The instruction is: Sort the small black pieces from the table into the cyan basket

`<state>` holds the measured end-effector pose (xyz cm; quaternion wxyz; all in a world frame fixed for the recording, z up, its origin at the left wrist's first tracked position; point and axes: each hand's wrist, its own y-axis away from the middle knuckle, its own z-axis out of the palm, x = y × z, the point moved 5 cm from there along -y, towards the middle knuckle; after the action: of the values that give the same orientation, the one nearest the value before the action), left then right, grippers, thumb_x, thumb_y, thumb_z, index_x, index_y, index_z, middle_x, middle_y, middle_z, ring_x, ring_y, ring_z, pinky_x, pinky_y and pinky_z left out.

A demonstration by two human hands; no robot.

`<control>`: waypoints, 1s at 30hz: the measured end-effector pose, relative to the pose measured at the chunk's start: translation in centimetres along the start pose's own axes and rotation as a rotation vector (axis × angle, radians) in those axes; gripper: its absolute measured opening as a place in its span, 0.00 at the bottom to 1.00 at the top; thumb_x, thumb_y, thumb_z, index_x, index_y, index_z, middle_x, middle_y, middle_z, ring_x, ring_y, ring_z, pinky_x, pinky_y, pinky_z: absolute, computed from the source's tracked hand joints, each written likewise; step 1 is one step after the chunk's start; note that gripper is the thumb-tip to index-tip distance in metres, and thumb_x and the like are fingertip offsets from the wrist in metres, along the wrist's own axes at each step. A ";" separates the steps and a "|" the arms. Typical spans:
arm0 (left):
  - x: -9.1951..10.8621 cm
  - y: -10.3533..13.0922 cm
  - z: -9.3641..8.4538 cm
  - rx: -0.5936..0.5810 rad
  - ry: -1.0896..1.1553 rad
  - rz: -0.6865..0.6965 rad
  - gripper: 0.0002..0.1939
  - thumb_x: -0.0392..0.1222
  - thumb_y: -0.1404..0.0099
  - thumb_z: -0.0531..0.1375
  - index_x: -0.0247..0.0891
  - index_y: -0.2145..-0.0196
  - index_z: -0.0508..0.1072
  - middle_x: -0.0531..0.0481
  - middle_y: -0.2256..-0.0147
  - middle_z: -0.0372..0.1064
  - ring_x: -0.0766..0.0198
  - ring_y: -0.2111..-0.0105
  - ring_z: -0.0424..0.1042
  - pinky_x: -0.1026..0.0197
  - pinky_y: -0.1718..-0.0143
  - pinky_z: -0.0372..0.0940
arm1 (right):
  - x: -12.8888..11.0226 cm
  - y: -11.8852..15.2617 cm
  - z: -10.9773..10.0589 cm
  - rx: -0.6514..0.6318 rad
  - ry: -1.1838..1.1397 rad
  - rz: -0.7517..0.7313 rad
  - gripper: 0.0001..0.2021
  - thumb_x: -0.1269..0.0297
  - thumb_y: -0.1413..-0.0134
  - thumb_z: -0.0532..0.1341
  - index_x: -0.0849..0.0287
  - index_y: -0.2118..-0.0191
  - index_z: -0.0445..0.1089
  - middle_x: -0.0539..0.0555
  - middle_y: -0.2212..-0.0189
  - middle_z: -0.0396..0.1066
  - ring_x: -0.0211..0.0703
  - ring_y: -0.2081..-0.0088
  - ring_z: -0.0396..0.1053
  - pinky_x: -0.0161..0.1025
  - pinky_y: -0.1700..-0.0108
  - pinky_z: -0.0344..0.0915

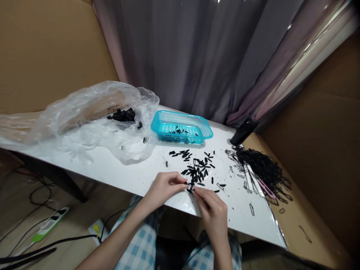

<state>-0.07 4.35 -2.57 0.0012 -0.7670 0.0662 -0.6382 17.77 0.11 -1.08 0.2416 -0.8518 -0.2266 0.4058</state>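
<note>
At the near edge of the white table (126, 172), my left hand (166, 186) is closed, its thumb and fingers pinched on a small black piece (190, 187). My right hand (211, 207) pinches the same spot from the other side, its fingertips almost meeting the left ones. The piece is too small to make out its exact kind. Just beyond my fingertips lies a loose pile of short black strips (197, 172), several of them scattered outward. Behind the pile stands a turquoise perforated basket (182, 138) with a few black strips in it.
A clear plastic bag (92, 97) holding black pieces (125, 114) spreads over the left side. On the right lie a heap of thin black loops (264, 168), pink-handled tool (266, 187) and black cylinder (244, 131). Cardboard walls flank the table; a power strip (50, 225) is on the floor.
</note>
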 end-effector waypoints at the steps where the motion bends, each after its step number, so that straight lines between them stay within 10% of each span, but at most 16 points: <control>1: 0.0 0.0 0.0 -0.004 0.002 0.001 0.05 0.40 0.45 0.68 0.35 0.72 0.79 0.48 0.69 0.79 0.59 0.66 0.78 0.62 0.62 0.71 | 0.0 0.0 0.0 0.001 0.002 -0.002 0.09 0.68 0.35 0.59 0.55 0.56 0.77 0.55 0.62 0.80 0.45 0.62 0.77 0.39 0.59 0.74; 30: 0.5 0.2 0.3 -0.041 0.004 -0.092 0.07 0.41 0.47 0.68 0.34 0.74 0.77 0.48 0.72 0.78 0.59 0.69 0.76 0.63 0.67 0.68 | -0.6 0.0 0.0 0.013 0.053 -0.118 0.13 0.74 0.36 0.57 0.55 0.54 0.76 0.54 0.62 0.80 0.46 0.63 0.77 0.41 0.63 0.72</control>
<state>0.29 4.06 -2.18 -0.0440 -0.7678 0.0440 -0.6376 17.46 -0.25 -0.74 0.2769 -0.8457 -0.2674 0.3696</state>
